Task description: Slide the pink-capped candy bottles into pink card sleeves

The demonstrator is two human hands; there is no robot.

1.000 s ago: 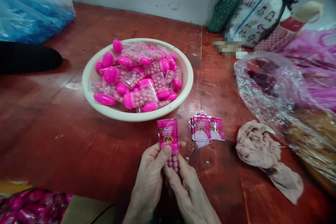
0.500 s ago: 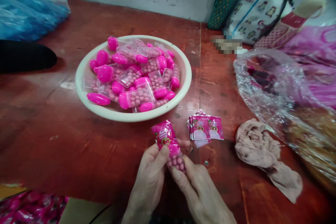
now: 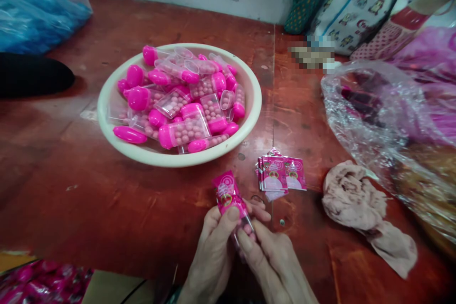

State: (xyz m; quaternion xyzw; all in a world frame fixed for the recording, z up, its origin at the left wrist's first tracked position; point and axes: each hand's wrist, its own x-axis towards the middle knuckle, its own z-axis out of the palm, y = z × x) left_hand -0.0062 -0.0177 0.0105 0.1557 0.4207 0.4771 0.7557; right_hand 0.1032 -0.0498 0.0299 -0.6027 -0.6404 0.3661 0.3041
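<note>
Both hands hold one small clear candy container (image 3: 248,232) with pink balls inside, its upper part covered by a printed pink sleeve (image 3: 226,193). My left hand (image 3: 214,247) pinches the sleeve, its thumb across the front. My right hand (image 3: 272,256) grips the lower clear end between thumb and fingers. The container tilts, sleeve end pointing away from me and a little left. A stack of flat pink sleeves (image 3: 274,174) lies just beyond my right hand. Farther off, a cream basin (image 3: 251,123) is heaped with similar pink-capped containers (image 3: 188,133) without sleeves.
A crumpled pale cloth (image 3: 352,194) and a clear plastic bag (image 3: 342,118) lie to the right. Bags (image 3: 356,9) stand against the wall. A blue-filled bag (image 3: 42,19) and a black rounded object (image 3: 35,75) are at left; many pink packages (image 3: 42,285) sit lower left.
The sleeved container has come slightly nearer to me and right, and now tilts more steeply. My fingers have shifted on it. The view has moved a little.
</note>
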